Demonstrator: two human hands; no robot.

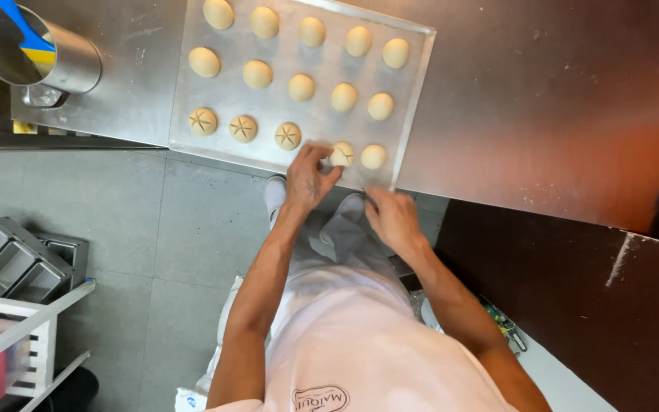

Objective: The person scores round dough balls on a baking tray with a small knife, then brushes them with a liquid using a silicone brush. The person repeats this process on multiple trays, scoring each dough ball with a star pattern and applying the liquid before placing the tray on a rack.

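While a steel canister [40, 53] with a blue and yellow tool stands at far left on the steel counter [543, 99], I see the baking tray [413, 91] of dough balls. My left hand [308, 179] pinches a scored dough ball [342, 155] at the tray's near edge. My right hand [393, 217] sits just beside the tray, fingers curled; I cannot tell what it grips.

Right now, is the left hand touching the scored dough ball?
Touching. The head view shows the left hand with its fingers against the scored dough ball.
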